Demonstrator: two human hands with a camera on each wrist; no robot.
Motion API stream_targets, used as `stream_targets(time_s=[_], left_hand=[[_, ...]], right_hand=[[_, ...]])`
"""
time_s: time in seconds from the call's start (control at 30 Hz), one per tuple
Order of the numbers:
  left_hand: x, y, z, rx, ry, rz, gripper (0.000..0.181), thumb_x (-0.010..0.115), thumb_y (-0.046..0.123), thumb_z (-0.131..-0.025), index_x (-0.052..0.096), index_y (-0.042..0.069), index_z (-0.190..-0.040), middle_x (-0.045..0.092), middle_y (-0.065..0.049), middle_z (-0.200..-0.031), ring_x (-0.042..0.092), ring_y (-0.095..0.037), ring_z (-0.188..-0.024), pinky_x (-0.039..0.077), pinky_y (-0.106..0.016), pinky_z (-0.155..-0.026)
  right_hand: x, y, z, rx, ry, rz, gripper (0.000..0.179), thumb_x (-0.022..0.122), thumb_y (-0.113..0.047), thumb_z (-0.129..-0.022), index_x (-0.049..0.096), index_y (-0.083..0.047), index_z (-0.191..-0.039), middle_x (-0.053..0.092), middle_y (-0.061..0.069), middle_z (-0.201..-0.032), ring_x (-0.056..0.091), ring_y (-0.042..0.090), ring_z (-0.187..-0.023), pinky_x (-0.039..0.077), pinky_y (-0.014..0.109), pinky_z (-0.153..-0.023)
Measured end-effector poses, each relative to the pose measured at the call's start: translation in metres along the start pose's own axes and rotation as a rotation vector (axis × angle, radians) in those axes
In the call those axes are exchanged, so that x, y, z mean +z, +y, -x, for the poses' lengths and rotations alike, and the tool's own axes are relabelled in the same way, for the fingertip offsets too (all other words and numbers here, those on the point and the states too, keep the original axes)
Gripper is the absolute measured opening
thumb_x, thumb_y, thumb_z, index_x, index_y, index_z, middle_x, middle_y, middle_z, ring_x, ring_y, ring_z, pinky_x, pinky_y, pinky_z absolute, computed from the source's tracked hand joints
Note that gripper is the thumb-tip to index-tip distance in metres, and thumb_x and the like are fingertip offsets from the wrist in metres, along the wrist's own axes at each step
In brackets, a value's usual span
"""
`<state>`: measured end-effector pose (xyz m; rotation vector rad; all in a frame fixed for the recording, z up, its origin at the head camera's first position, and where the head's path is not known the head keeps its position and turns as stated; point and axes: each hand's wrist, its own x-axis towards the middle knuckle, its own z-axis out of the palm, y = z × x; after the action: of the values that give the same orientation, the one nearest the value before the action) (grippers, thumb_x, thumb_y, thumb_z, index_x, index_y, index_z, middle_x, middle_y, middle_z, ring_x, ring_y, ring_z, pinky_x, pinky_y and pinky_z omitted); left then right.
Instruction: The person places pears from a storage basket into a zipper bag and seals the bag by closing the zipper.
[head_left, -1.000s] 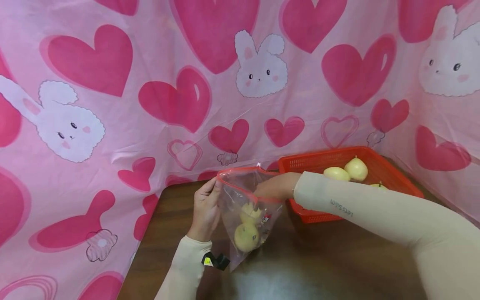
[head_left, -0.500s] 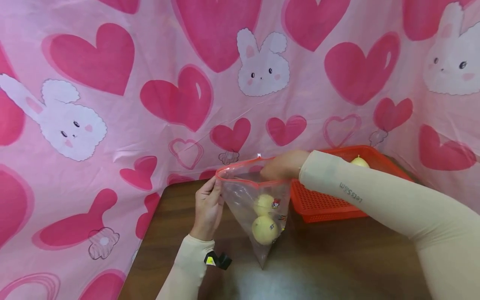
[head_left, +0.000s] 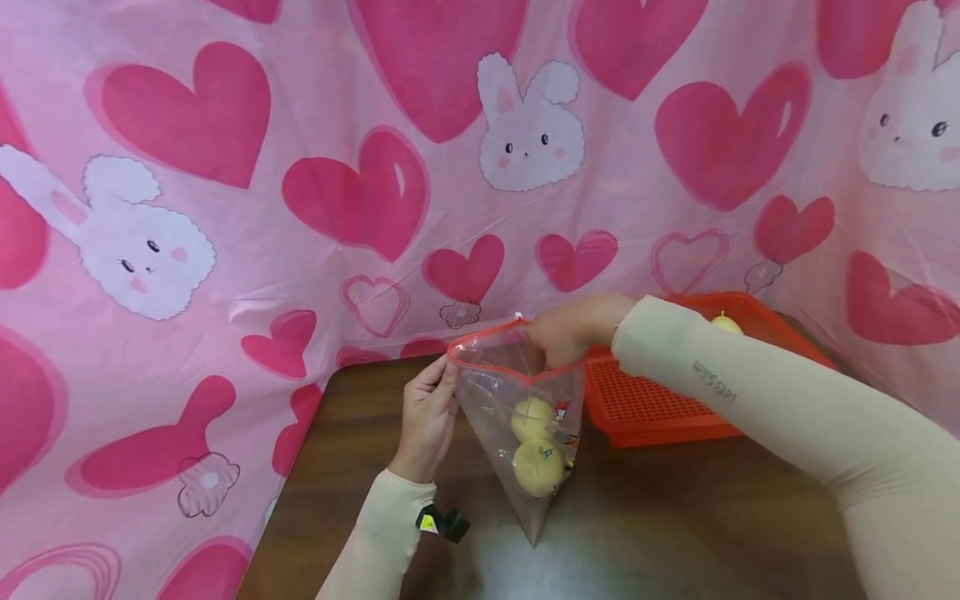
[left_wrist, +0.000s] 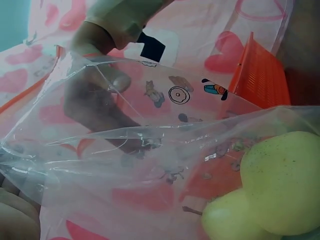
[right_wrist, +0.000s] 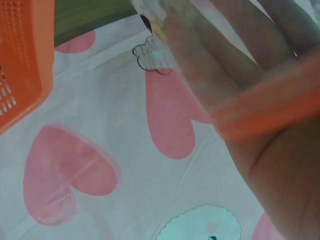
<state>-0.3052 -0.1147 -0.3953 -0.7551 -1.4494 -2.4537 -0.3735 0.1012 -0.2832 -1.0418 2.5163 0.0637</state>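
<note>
A clear plastic zip bag (head_left: pixel 491 417) with a red-edged mouth hangs above the table in the head view. My left hand (head_left: pixel 426 423) pinches its left rim between thumb and fingers. Through the bag's mouth reaches my right hand (head_left: pixel 576 327), its fingers inside; they look extended and apart in the right wrist view, with no fruit against the palm (right_wrist: pixel 272 150). Two pale yellow pears, an upper pear (head_left: pixel 532 419) and a lower pear (head_left: pixel 538 468), lie in the bag. The left wrist view shows a large pear (left_wrist: pixel 282 182) beside one with a stem (left_wrist: pixel 232 217).
Right of the bag stands a red perforated basket (head_left: pixel 637 400), partly covered by the right sleeve (head_left: pixel 720 375). Another pear (head_left: pixel 726 323) shows over the sleeve inside it. Behind the brown table (head_left: pixel 352 417) hangs a pink cloth (head_left: pixel 315 108) with hearts and rabbits.
The bag swung right with its two pears, its mouth spread wider. My right hand rose slightly and shifted right, still in the bag. My left hand moved slightly right, keeping its grip.
</note>
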Motion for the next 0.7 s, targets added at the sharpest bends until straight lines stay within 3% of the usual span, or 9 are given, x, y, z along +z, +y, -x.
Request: stream_targets(time_s=[0.1,0.27,0.5,0.7], left_hand=[[0.001,0.0,0.0,0.006,-0.014,0.009,0.039,0.052,0.005,-0.1,0.049,-0.012,-0.134,0.063,-0.018,-0.124,0.056,-0.028,-0.12,0.039,-0.039,-0.105],[0.001,-0.002,0.0,0.022,-0.035,0.004,0.038,0.051,0.005,-0.1,0.048,-0.014,-0.134,0.065,-0.013,-0.123,0.056,-0.026,-0.12,0.039,-0.039,-0.105],[0.003,-0.002,0.001,0.018,-0.052,0.001,0.038,0.052,0.006,-0.1,0.049,-0.013,-0.134,0.065,-0.012,-0.123,0.056,-0.026,-0.12,0.039,-0.039,-0.105],[0.002,-0.002,0.001,0.016,-0.028,0.003,0.04,0.053,0.008,-0.1,0.049,-0.013,-0.133,0.065,-0.013,-0.123,0.056,-0.026,-0.12,0.039,-0.039,-0.105]], right_hand=[[-0.004,0.001,0.004,-0.036,0.006,0.041,0.033,0.06,-0.003,-0.08,0.076,-0.017,-0.105,0.07,-0.006,-0.098,0.062,0.017,-0.099,0.051,0.035,-0.088],[-0.011,0.007,0.015,-0.112,0.017,0.004,0.039,0.06,-0.003,-0.08,0.073,-0.012,-0.116,0.07,-0.001,-0.11,0.062,0.019,-0.108,0.049,0.037,-0.093],[-0.022,0.013,0.032,-0.079,0.078,-0.013,0.042,0.07,-0.023,-0.086,0.066,-0.013,-0.127,0.067,-0.004,-0.116,0.06,0.019,-0.11,0.047,0.042,-0.096],[-0.025,0.014,0.039,-0.112,0.108,-0.002,0.043,0.07,-0.027,-0.086,0.066,-0.014,-0.128,0.068,-0.002,-0.115,0.062,0.02,-0.106,0.049,0.043,-0.093]])
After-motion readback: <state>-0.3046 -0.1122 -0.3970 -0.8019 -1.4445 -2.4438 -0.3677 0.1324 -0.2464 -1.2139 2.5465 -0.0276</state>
